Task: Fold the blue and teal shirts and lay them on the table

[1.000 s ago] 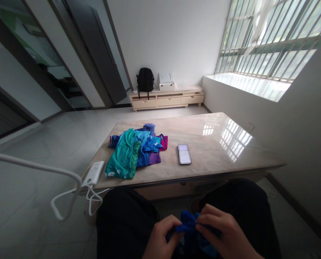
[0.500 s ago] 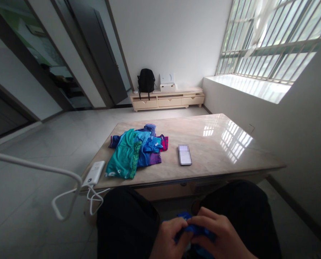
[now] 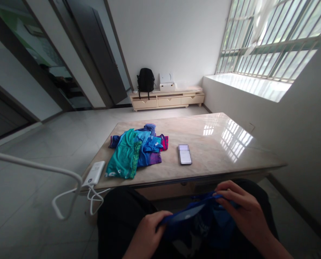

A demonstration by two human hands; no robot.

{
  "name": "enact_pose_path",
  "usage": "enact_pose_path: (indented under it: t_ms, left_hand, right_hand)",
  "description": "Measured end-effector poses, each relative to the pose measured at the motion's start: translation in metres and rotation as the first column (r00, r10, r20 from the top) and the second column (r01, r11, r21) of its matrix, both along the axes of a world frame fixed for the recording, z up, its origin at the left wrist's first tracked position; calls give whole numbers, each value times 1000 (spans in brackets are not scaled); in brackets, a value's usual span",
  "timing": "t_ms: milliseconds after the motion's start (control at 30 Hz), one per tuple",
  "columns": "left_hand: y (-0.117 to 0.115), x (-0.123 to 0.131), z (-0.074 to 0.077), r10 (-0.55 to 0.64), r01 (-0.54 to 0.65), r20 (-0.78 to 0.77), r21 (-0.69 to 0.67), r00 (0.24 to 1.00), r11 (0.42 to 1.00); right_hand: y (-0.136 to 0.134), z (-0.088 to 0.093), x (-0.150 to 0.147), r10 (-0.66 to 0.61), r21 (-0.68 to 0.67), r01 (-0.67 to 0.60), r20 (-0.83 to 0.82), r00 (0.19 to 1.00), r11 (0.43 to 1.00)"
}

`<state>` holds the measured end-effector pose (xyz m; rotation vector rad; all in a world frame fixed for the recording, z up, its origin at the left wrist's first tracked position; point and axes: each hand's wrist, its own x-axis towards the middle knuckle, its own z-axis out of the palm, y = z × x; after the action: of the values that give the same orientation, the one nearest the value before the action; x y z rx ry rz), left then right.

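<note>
A blue piece of clothing [image 3: 188, 219] is stretched between my hands above my lap, its lower part hanging in shadow. My left hand [image 3: 151, 230] pinches one end of its upper edge. Higher up and to the right, my right hand [image 3: 238, 201] grips the other end between thumb and fingers. The kind of garment cannot be made out. On the table beyond my knees lies a loose heap of colourful clothes [image 3: 125, 154], green, blue, purple and red. A phone [image 3: 185, 154] with a lit, blurred screen rests to the right of the heap.
The marble-look table [image 3: 211, 144] stands just past my knees. A white power bank [image 3: 95, 172] with a white cable [image 3: 94, 201] sits at its left corner. Farther off, a low cabinet [image 3: 168, 102] holds a black backpack [image 3: 146, 81] and a white box [image 3: 167, 86].
My hands were close together over the bunched blue garment. They have moved apart, the right one up and to the right, the left one leftward, and the garment is now spread between them.
</note>
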<state>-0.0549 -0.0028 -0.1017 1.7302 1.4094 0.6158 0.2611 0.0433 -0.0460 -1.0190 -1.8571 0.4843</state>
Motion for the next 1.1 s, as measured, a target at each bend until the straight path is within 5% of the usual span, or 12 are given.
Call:
enact_pose_path:
  t_ms: [267,367,500,700,900,1100]
  left_hand:
    - [3,-20,60,144,-142,21,377,989,916]
    - [0,-19,86,110,-144,112,370,988,918]
    - [0,-16,105,57,-114,187,309,981,944]
    - [-2,-12,107,-52,30,45,399,998,916]
    - [-2,-15,95,-138,136,-35,529,990,838]
    - [5,-31,82,48,106,-198,695,979,711]
  right_hand:
    - [8,23,26,-88,104,76,116,989,992]
    - [7,38,31,-134,207,101,149,980,973]
    - [0,47,34,-147,180,129,87,985,975]
    - [-13,45,29,-352,213,334,49,935,918]
    - [-15,50,33,-264,274,240,55,963,931]
    - [-1,55,40,-180,370,85,229,957,925]
